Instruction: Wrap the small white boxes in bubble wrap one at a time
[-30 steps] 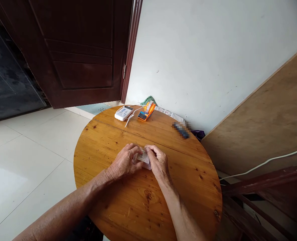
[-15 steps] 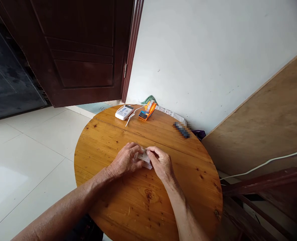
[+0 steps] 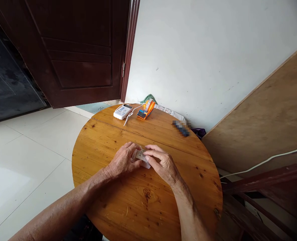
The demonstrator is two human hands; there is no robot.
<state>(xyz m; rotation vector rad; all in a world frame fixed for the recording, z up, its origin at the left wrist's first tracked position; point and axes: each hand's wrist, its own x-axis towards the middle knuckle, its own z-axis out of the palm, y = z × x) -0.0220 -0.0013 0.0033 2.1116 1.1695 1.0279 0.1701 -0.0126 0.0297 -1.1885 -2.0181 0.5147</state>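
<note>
A small box-like packet (image 3: 140,155), grey with faint print and with pale, see-through wrapping around it, lies between my hands over the middle of the round wooden table (image 3: 108,204). My left hand (image 3: 123,159) grips it from the left, thumb on the near side and fingers curled over the far side. From the right, my right hand (image 3: 162,164) touches its right end with thumb and index fingertip close together; the other fingers are stretched beyond. A white flap of the packet pokes out beneath the right fingers. Its underside and left end are hidden.
Toward the table's back stand a white calculator-like device (image 3: 122,111), a white cord (image 3: 128,117) and an orange tape dispenser (image 3: 145,109). A blurred dark object (image 3: 181,128) lies at the back right. Behind the table rise a white wall (image 3: 188,60) and a dark red door (image 3: 85,67).
My right hand has loosened from a tight pinch, its fingers now straighter and laid over the packet's right end. The left hand keeps its grip. The view has shifted slightly.
</note>
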